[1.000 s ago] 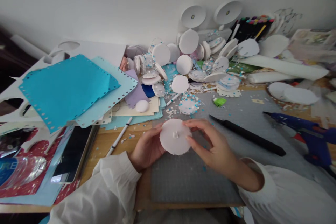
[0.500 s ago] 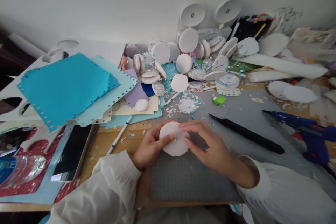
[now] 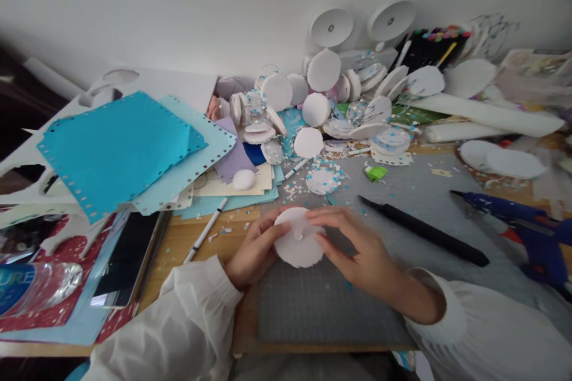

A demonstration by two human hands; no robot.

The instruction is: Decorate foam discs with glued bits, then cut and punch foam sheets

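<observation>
Between both hands is a round white disc (image 3: 300, 250) with a rough edge and a small raised bit at its centre. My left hand (image 3: 254, 250) grips its left side, thumb on the face and fingers behind. On the right side, my right hand (image 3: 353, 247) pinches the rim with thumb and fingertips. The disc is held above the grey cutting mat (image 3: 330, 315). Just beyond it lies a ring of blue and white star-shaped bits (image 3: 324, 177) around a pale disc. A black pen-like knife (image 3: 424, 231) rests to the right of my right hand.
A blue glue gun (image 3: 513, 220) lies at the right. White discs (image 3: 276, 92) are heaped at the back. Blue paper sheets (image 3: 120, 155), a phone (image 3: 127, 256) and a plastic bottle (image 3: 40, 286) are on the left. A white pen (image 3: 205, 230) lies near my left hand.
My left thumb has drawn back from the disc's centre toward its upper left, baring the small raised bit. Both hands keep hold of the disc. The view has shifted slightly.
</observation>
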